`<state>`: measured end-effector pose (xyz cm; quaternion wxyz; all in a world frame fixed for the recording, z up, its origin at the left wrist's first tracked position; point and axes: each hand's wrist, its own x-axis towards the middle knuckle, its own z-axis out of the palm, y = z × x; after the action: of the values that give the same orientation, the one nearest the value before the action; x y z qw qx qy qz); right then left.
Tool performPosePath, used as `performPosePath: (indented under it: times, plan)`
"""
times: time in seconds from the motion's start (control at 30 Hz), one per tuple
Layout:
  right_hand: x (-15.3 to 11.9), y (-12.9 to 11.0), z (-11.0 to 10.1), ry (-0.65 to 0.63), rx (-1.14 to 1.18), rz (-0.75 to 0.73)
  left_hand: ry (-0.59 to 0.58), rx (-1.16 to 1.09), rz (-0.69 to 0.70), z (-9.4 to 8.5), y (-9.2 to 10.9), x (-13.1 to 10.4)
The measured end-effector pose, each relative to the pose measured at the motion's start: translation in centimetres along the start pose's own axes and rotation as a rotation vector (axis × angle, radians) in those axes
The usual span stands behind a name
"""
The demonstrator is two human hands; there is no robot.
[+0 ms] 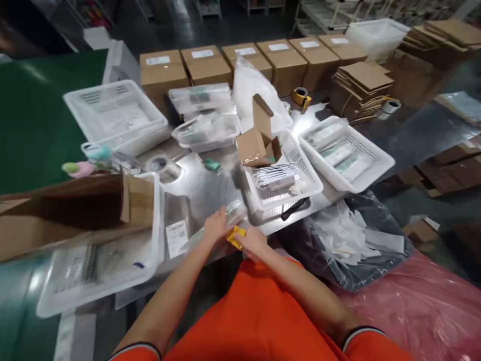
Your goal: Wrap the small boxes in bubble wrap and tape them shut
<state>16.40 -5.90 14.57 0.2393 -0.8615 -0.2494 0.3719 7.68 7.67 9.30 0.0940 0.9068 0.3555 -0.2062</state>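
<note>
Both hands are close together at the front edge of the metal table. My left hand is closed on a clear plastic-wrapped item, its fingers wrapped round the near side. Just to the right, my right hand is closed round a yellow tape dispenser, which touches or nearly touches the wrapped item. Behind the hands lies a small green piece. A white basket with a stack of white papers and an open brown carton stands right of them.
Another white basket holds wrapped packs. At left are a large open carton and a white tray. Sealed cartons line the back. A dark-lined bin with white scraps sits front right. A tape roll lies left of centre.
</note>
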Motion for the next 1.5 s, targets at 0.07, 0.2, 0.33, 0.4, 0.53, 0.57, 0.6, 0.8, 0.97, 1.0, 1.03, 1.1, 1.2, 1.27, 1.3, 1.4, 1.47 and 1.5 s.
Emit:
performPosePath:
  times: [0.07,0.2,0.33,0.4,0.53,0.57,0.6,0.8,0.97,1.0,1.03,1.1,1.2,1.27,1.3,1.4,1.47,1.5]
  plan:
    - [-1.5,1.8,-2.5,-0.016,-0.030,-0.003,0.033,0.022,-0.045,0.1,0.6,-0.2]
    - [-5.7,7.7,-10.6,0.031,0.070,-0.007,0.064,0.028,-0.033,0.4,1.6,-0.5]
    - [-8.0,13.8,-18.9,0.335,0.369,0.101,0.064,0.060,-0.038,0.8,2.1,-0.6]
    - [-7.1,16.4,-21.2,0.515,0.405,0.092,0.085,0.060,-0.048,1.0,2.1,-0.5]
    - [-1.9,21.2,-21.8,0.659,0.177,0.076,0.049,-0.143,-0.050,0.3,0.9,0.1]
    - [-0.3,22.4,-21.5,0.640,0.081,0.087,0.046,-0.234,-0.084,-0.2,0.4,0.2]
    - [1.2,23.4,-21.1,0.607,-0.023,0.085,0.056,-0.328,-0.149,-0.9,0.0,0.2]
    - [10.0,27.7,-18.8,0.499,-0.456,-0.136,0.204,-1.363,-0.468,-7.3,0.9,-1.1]
    - [14.4,25.4,-20.0,0.611,-0.313,-0.144,0.197,-1.922,-0.460,-11.9,5.2,-1.4]
    - [14.1,24.1,-20.5,0.697,-0.198,-0.139,0.200,-1.950,-0.450,-12.6,6.3,-1.3]
    - [13.4,22.4,-20.9,0.783,-0.059,-0.141,0.202,-1.962,-0.434,-13.2,7.4,-1.1]
    - [10.8,18.2,-21.3,0.851,0.244,-0.199,0.220,-1.937,-0.395,-14.2,9.8,-0.6]
    - [6.5,11.0,-20.1,0.386,0.595,-0.422,0.279,-1.775,-0.300,-15.7,13.5,0.5]
    - [5.1,7.1,-18.8,0.017,0.738,-0.485,0.301,-1.650,-0.227,-16.4,15.7,1.2]
    - [4.9,5.9,-18.4,-0.026,0.787,-0.479,0.296,-1.613,-0.201,-16.6,16.6,1.5]
    - [5.3,5.1,-18.5,-0.047,0.879,-0.459,0.228,-1.612,-0.151,-16.8,18.8,2.2]
    - [5.6,6.3,-19.4,-0.092,0.955,-0.444,0.181,-1.612,-0.120,-16.6,20.0,2.6]
    - [5.6,7.1,-19.9,-0.129,1.006,-0.423,0.163,-1.599,-0.105,-16.5,20.6,2.9]
